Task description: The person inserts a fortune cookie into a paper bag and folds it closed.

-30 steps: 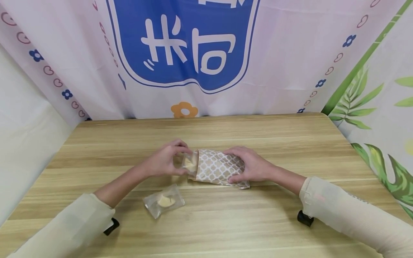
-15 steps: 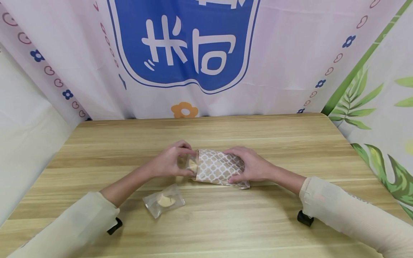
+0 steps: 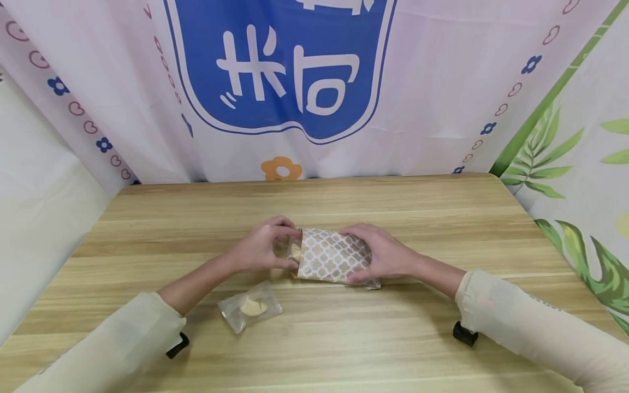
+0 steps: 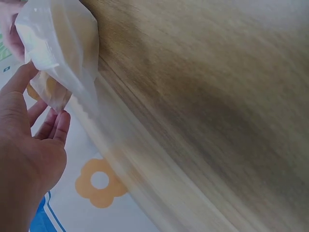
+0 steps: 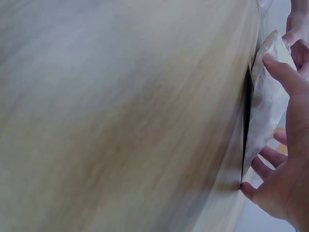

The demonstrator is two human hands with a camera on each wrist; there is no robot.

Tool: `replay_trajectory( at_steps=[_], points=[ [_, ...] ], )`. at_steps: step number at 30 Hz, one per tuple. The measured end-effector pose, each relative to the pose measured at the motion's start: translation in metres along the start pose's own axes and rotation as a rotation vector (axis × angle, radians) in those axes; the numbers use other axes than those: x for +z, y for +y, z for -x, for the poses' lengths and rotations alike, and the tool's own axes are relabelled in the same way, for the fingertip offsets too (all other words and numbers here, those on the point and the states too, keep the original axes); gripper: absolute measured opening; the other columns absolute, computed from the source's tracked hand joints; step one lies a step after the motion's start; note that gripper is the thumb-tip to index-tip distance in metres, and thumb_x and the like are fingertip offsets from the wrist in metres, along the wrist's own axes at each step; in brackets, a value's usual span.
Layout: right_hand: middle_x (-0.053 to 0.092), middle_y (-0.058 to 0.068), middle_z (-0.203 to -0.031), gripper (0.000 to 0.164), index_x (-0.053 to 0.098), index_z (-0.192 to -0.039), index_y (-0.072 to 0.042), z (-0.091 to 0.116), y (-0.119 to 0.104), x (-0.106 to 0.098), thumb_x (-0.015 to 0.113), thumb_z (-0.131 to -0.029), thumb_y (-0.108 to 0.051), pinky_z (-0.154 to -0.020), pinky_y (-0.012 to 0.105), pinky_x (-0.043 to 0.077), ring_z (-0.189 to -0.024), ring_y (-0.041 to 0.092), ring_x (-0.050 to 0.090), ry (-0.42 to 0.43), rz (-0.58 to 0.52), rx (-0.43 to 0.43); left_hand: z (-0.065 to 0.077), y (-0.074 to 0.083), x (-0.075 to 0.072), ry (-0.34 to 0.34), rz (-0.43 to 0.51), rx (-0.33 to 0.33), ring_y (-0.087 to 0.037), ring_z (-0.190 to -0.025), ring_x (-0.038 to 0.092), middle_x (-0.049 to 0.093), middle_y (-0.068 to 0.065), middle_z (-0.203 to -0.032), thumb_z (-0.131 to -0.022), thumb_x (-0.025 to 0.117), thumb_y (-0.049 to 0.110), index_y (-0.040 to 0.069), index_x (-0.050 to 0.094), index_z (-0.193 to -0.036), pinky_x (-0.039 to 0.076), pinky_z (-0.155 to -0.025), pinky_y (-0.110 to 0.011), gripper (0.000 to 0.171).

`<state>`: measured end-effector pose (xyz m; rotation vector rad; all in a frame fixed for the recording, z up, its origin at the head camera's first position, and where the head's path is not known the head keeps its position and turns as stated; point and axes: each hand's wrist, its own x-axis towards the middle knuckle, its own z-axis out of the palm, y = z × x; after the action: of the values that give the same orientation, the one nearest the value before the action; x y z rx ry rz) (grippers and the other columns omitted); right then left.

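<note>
A paper bag (image 3: 329, 254) with a tan and white lattice print lies flat on the table, its mouth toward the left. My right hand (image 3: 388, 254) grips its closed end, thumb on the near edge and fingers on the far edge. At the mouth, my left hand (image 3: 257, 245) pinches a clear-wrapped fortune cookie (image 3: 295, 250) between thumb and fingers. Most of that cookie is hidden inside the bag; a small part shows at the opening. Another clear-wrapped fortune cookie (image 3: 253, 307) lies by itself in front of the left hand. The right wrist view shows the bag (image 5: 270, 101) edge-on under the right fingers.
The wood-grain table (image 3: 344, 338) reaches back to a hanging printed cloth (image 3: 427, 82) with a blue badge. A leaf-patterned cloth (image 3: 580, 147) hangs along the right side. Black straps show under both pale sleeves.
My left hand has moved slightly right, taking the wrapped fortune cookie farther into the bag's mouth. My right hand and the loose cookie have stayed in place.
</note>
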<state>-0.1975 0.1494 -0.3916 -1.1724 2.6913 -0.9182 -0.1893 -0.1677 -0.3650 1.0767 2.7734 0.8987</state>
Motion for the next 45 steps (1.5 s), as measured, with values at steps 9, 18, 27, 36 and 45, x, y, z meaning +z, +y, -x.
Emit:
replay_trajectory(
  at_steps=[9, 18, 27, 36, 45],
  points=[
    [0.053, 0.018, -0.151, 0.118, 0.043, -0.155, -0.004, -0.004, -0.010, 0.002, 0.092, -0.062, -0.058, -0.117, 0.064, 0.032, -0.139, 0.040, 0.048, -0.012, 0.113, 0.028, 0.001, -0.002, 0.002, 0.021, 0.032, 0.003, -0.033, -0.112, 0.063, 0.064, -0.014, -0.122, -0.075, 0.094, 0.025, 0.000, 0.072, -0.123, 0.057, -0.091, -0.047, 0.059],
    [0.052, 0.021, -0.151, 0.112, 0.039, -0.157, -0.005, -0.006, -0.011, 0.005, 0.091, -0.068, -0.047, -0.114, 0.061, 0.038, -0.138, 0.040, 0.051, 0.009, 0.067, 0.027, 0.000, -0.001, 0.008, 0.046, 0.038, -0.006, -0.032, -0.111, 0.064, 0.066, -0.014, -0.123, -0.074, 0.095, 0.021, 0.000, 0.073, -0.120, 0.058, -0.092, -0.045, 0.055],
    [0.053, 0.021, -0.151, 0.112, 0.039, -0.158, -0.005, -0.006, -0.011, 0.005, 0.093, -0.068, -0.045, -0.114, 0.061, 0.039, -0.137, 0.040, 0.050, 0.006, 0.049, 0.035, 0.003, -0.003, 0.004, 0.049, 0.055, 0.032, -0.032, -0.112, 0.064, 0.066, -0.015, -0.123, -0.073, 0.095, 0.024, 0.000, 0.073, -0.120, 0.057, -0.094, -0.047, 0.057],
    [0.051, 0.021, -0.152, 0.112, 0.039, -0.158, -0.006, -0.005, -0.009, 0.005, 0.093, -0.068, -0.045, -0.113, 0.063, 0.038, -0.139, 0.040, 0.049, 0.011, 0.038, 0.023, 0.005, -0.002, -0.003, 0.061, 0.032, 0.039, -0.031, -0.106, 0.063, 0.063, -0.015, -0.121, -0.075, 0.088, 0.012, -0.003, 0.073, -0.120, 0.060, -0.089, -0.043, 0.050],
    [0.050, 0.019, -0.153, 0.112, 0.039, -0.158, -0.007, -0.004, -0.007, 0.007, 0.094, -0.068, -0.045, -0.114, 0.062, 0.038, -0.139, 0.039, 0.048, 0.011, 0.033, 0.026, -0.001, 0.001, 0.007, 0.054, 0.025, 0.044, -0.031, -0.111, 0.062, 0.064, -0.014, -0.122, -0.075, 0.090, 0.015, -0.006, 0.072, -0.120, 0.057, -0.094, -0.044, 0.053]
  ],
)
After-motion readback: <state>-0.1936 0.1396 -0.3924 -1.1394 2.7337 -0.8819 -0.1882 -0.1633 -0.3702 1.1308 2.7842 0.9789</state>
